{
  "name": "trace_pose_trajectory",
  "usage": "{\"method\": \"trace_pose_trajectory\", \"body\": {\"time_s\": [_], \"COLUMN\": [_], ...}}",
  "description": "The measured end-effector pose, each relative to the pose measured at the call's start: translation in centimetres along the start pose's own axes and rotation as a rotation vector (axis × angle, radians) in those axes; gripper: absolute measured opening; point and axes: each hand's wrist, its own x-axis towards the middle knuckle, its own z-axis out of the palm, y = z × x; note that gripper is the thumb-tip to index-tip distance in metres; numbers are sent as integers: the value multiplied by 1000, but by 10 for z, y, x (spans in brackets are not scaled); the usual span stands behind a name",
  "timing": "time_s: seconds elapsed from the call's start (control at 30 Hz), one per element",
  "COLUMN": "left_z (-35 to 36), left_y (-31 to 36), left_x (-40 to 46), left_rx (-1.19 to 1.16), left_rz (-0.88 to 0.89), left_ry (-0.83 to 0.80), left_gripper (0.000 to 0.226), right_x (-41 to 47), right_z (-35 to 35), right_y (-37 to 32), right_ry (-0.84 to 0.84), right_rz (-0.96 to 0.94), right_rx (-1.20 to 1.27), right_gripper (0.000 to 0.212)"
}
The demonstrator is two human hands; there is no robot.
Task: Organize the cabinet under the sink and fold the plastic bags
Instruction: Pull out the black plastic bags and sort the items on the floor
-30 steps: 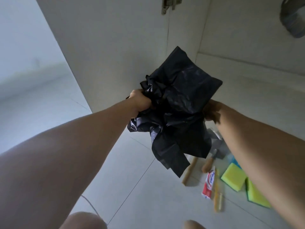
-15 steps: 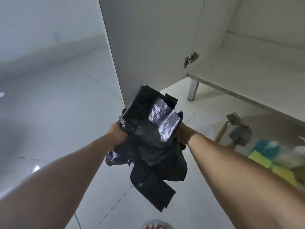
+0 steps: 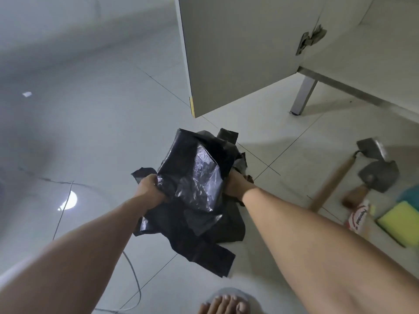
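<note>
A crumpled bundle of black plastic bags (image 3: 195, 182) hangs over the tiled floor in the middle of the view. My left hand (image 3: 148, 189) grips its left side. My right hand (image 3: 237, 185) grips its right side, its fingers mostly hidden by the plastic. Loose ends of the bags trail down toward my foot. The white cabinet door (image 3: 238, 48) stands open above the bundle, and the cabinet's bottom shelf (image 3: 367, 57) shows at the upper right.
On the floor at right lie two wooden-handled metal tools (image 3: 371, 175), a toothpaste tube (image 3: 359, 217), a yellow sponge (image 3: 401, 225) and a teal sponge (image 3: 411, 193). A metal cabinet leg (image 3: 302, 96) stands behind. A thin cable (image 3: 133, 275) runs at the lower left. My bare foot (image 3: 224, 304) is at the bottom.
Both hands have carried the bag bundle down and away from the cabinet, toward the floor. My view has tilted downward with it, and my foot and the cable have come into sight.
</note>
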Motion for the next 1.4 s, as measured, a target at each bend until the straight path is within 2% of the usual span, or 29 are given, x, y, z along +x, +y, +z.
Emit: {"method": "trace_pose_trajectory", "body": {"time_s": [0.03, 0.07, 0.1, 0.13, 0.17, 0.2, 0.23, 0.27, 0.37, 0.43, 0.47, 0.5, 0.57, 0.6, 0.67, 0.77, 0.8, 0.87, 0.93, 1.03, 1.17, 1.3, 1.4], "left_z": [-2, -4, -6, -8, -10, -12, -13, -14, -6, 3, 8, 13, 22, 25, 30, 36, 37, 41, 46, 51, 53, 42, 40], "left_y": [-7, -12, -17, -20, -23, -24, -24, -25, -26, -26, -26, -26, -24, -23, -25, -38, -40, -39, -35, -29, -23, -10, -7], "left_x": [3, 5, 6, 6, 6, 5, 4, 4, 2, 0, 0, 0, -2, -4, -1, 7, 6, 6, 10, 16, 20, 26, 30], "left_rx": [-5, -15, -27, -37, -41, -57, -94, -130, -200, -203, -190, -143, 6, 62, 79, -154, -274, -501, -585, -726, -818, -905, -848], "left_rz": [-24, -42, -52, -58, -41, -35, -20, -20, -35, -72, -109, -158, -241, -291, -415, -552, -555, -510, -453, -417, -406, -309, -264], "left_ry": [-23, -59, -100, -138, -171, -203, -239, -271, -248, -159, -99, -49, 20, 56, 103, 34, -33, -125, -118, -116, -33, -83, -72], "left_gripper": [56, 75, 90, 100, 107, 112, 111, 107, 96, 93, 102, 114, 123, 126, 138, 153, 143, 98, 71, 58, 46, 24, 29], "right_x": [1, -2, -3, -12, -10, -5, -2, -4, -10, -11, -8, -5, 8, 15, 27, 42, 45, 51, 56, 54, 45, 35, 36], "right_z": [0, 0, -5, -9, -10, -13, -16, -22, -42, -48, -46, -42, -27, -20, -12, -3, -1, 3, 7, 13, 14, 1, 1], "right_y": [-1, 3, 3, 0, 0, 3, 3, 4, 10, 7, 5, 2, 2, 3, 8, 12, 12, 13, 14, 11, 8, 3, 1], "right_ry": [74, 113, 100, 154, 93, 107, 109, 216, 599, 739, 678, 557, 358, 304, 251, 193, 180, 150, 145, 168, 209, 312, 358], "right_rz": [-3, -182, -185, -137, -116, -40, -37, -28, -47, -205, -290, -354, -337, -297, -230, -153, -142, -156, -178, -213, -289, -338, -305], "right_rx": [-161, -402, -511, -441, -297, -115, -34, 69, 133, 243, 287, 261, 50, -38, -99, -52, -16, 32, 49, 19, 65, 117, 97], "right_gripper": [28, 29, 26, 27, 29, 31, 32, 31, 30, 40, 52, 74, 117, 125, 127, 122, 119, 112, 105, 96, 74, 56, 50]}}
